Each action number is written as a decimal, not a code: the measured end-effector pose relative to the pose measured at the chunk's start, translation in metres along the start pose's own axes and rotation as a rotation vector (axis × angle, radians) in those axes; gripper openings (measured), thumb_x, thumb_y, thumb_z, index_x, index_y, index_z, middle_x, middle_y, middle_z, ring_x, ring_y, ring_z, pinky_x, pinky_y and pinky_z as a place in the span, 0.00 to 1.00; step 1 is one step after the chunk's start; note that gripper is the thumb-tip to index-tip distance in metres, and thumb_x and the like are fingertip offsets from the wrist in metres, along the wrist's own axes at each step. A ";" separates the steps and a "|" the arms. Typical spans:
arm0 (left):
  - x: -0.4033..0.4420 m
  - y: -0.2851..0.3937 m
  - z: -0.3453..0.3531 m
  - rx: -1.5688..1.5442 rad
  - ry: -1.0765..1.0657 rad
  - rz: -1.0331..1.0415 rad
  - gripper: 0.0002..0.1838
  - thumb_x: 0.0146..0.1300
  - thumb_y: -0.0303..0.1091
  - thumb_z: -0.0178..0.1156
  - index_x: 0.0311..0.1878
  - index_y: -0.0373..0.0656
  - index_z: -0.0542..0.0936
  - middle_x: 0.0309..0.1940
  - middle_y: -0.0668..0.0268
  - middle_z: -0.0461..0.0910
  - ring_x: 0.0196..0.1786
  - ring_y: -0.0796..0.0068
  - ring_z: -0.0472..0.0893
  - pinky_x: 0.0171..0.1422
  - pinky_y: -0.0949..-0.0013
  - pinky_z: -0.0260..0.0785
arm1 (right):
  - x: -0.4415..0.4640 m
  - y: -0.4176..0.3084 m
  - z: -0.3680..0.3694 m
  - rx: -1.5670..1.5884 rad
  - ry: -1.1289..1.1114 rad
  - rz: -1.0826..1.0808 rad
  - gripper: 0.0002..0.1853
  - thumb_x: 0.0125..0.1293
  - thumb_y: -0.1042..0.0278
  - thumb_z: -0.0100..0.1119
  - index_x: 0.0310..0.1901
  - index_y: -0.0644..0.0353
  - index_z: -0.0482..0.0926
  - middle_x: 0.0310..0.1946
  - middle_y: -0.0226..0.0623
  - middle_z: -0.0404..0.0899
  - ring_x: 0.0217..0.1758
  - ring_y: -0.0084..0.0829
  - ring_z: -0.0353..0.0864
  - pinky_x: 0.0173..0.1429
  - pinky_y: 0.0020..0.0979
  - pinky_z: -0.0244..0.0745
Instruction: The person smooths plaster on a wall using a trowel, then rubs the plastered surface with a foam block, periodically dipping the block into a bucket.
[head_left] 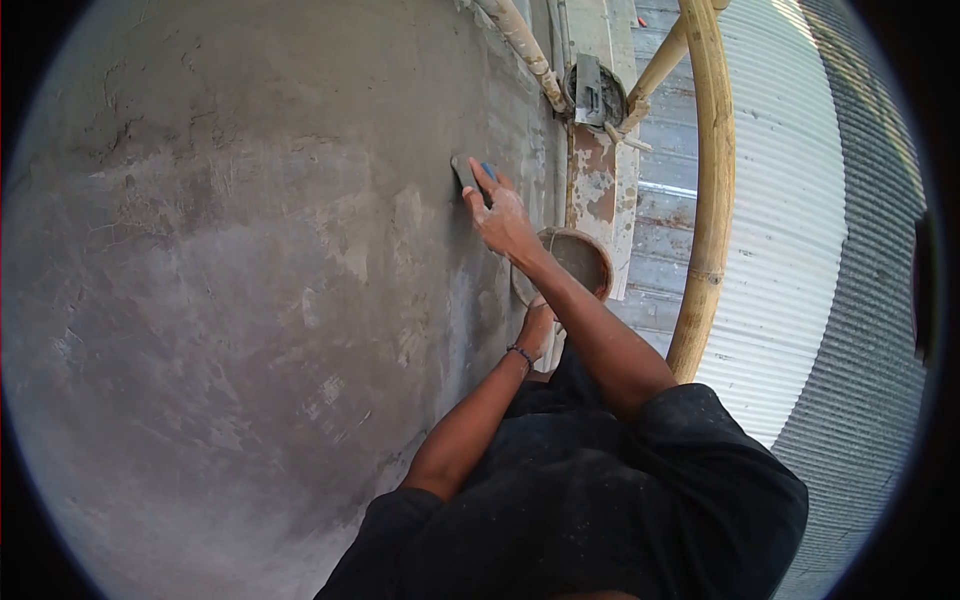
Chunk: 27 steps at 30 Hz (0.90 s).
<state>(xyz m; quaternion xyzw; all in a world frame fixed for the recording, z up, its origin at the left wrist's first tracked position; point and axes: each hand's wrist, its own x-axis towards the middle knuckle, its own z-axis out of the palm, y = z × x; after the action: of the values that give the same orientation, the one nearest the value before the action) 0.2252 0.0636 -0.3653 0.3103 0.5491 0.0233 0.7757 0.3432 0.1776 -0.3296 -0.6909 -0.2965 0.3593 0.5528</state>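
Note:
My right hand (503,218) grips a small flat grey tool (463,172) with a bit of blue showing by the fingers, its face against the grey plastered wall (250,270). Lower down, my left hand (537,325), with a dark bracelet at the wrist, holds the near rim of a round bucket (606,262). The bucket is below my right forearm, which covers part of it. Grey material shows inside the bucket.
A second container (613,97) with a trowel (588,92) across it stands on the plank (620,190). Bamboo poles (711,170) rise beside it. Corrugated roofing (780,200) lies at the right.

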 end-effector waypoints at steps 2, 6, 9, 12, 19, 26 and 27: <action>0.054 -0.078 -0.066 -0.335 -0.327 0.056 0.03 0.63 0.27 0.51 0.39 0.45 0.70 0.35 0.69 0.72 0.43 0.74 0.74 0.54 0.72 0.67 | -0.050 0.002 0.015 0.037 0.027 0.028 0.28 0.68 0.56 0.50 0.68 0.51 0.65 0.62 0.62 0.65 0.63 0.61 0.67 0.65 0.47 0.64; 0.074 -0.098 -0.075 -0.057 -0.254 0.163 0.04 0.71 0.34 0.48 0.44 0.46 0.69 0.39 0.70 0.72 0.46 0.76 0.73 0.54 0.70 0.68 | -0.103 0.012 -0.005 0.001 -0.261 0.083 0.27 0.67 0.55 0.52 0.67 0.50 0.66 0.62 0.61 0.65 0.63 0.60 0.68 0.66 0.45 0.64; 0.089 -0.106 -0.089 -0.278 -0.080 0.141 0.04 0.64 0.26 0.51 0.37 0.47 0.66 0.32 0.71 0.67 0.41 0.79 0.70 0.49 0.73 0.66 | -0.100 0.024 -0.026 -0.067 -0.442 -0.061 0.26 0.68 0.55 0.51 0.66 0.50 0.69 0.60 0.60 0.68 0.63 0.58 0.68 0.66 0.43 0.64; 0.050 -0.071 -0.055 -0.007 -0.167 0.183 0.03 0.59 0.25 0.48 0.35 0.46 0.69 0.31 0.72 0.70 0.38 0.77 0.72 0.48 0.73 0.64 | -0.025 0.013 -0.042 0.131 -0.099 0.055 0.25 0.69 0.55 0.50 0.65 0.51 0.69 0.59 0.60 0.70 0.63 0.58 0.68 0.66 0.42 0.64; 0.002 -0.026 -0.017 0.245 0.047 0.037 0.03 0.65 0.27 0.51 0.37 0.48 0.68 0.31 0.73 0.69 0.40 0.81 0.72 0.47 0.76 0.67 | -0.033 0.012 0.032 0.045 0.071 0.058 0.34 0.71 0.54 0.47 0.73 0.55 0.50 0.59 0.70 0.61 0.60 0.70 0.65 0.64 0.50 0.64; 0.074 -0.102 -0.071 -0.429 -0.351 0.155 0.02 0.68 0.31 0.50 0.41 0.46 0.69 0.33 0.72 0.70 0.40 0.80 0.72 0.47 0.75 0.67 | -0.112 0.034 -0.025 -0.199 -0.509 -0.039 0.30 0.70 0.51 0.49 0.71 0.49 0.59 0.58 0.62 0.68 0.64 0.63 0.65 0.66 0.46 0.64; 0.061 -0.082 -0.064 -0.144 -0.227 0.141 0.02 0.64 0.28 0.50 0.39 0.47 0.69 0.32 0.72 0.70 0.39 0.80 0.72 0.47 0.75 0.66 | -0.092 0.037 -0.030 -0.082 -0.391 0.000 0.29 0.70 0.51 0.49 0.70 0.50 0.62 0.57 0.60 0.70 0.64 0.59 0.66 0.66 0.44 0.63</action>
<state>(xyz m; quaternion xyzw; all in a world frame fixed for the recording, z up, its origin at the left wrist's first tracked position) 0.1693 0.0494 -0.4715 0.2924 0.4317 0.0816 0.8494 0.3168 0.0790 -0.3463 -0.6300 -0.4126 0.4743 0.4559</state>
